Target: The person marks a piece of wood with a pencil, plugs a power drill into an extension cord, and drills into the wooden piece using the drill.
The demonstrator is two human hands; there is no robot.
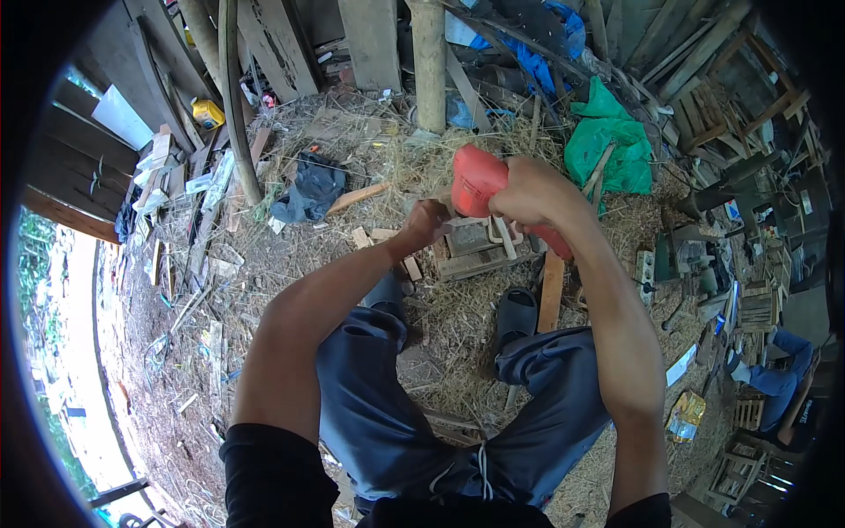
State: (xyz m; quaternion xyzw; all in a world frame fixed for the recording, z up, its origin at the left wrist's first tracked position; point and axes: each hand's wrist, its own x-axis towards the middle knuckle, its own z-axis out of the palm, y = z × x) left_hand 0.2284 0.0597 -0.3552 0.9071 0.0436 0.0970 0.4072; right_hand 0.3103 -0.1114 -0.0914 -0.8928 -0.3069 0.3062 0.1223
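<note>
A red cordless drill (476, 182) is in my right hand (535, 194), whose fingers wrap round its handle. The lower end of that handle shows below my wrist. Close to the drill's left side, my left hand (426, 222) is closed, fingers pinched together; what they hold is hidden or too small to make out. Beneath both hands, on the straw-strewn ground between my feet, lies a small wooden frame of slats (480, 264). A pale thin strip of wood (504, 236) stands out from it, below my right hand.
Ahead stands a wooden post (429, 70), with a black plastic bag (310, 187) left of it and a green plastic bag (612, 145) to the right. A plank (551, 295) lies beside my right sandal (517, 314). At far right sits another person (783, 378) among wooden pieces.
</note>
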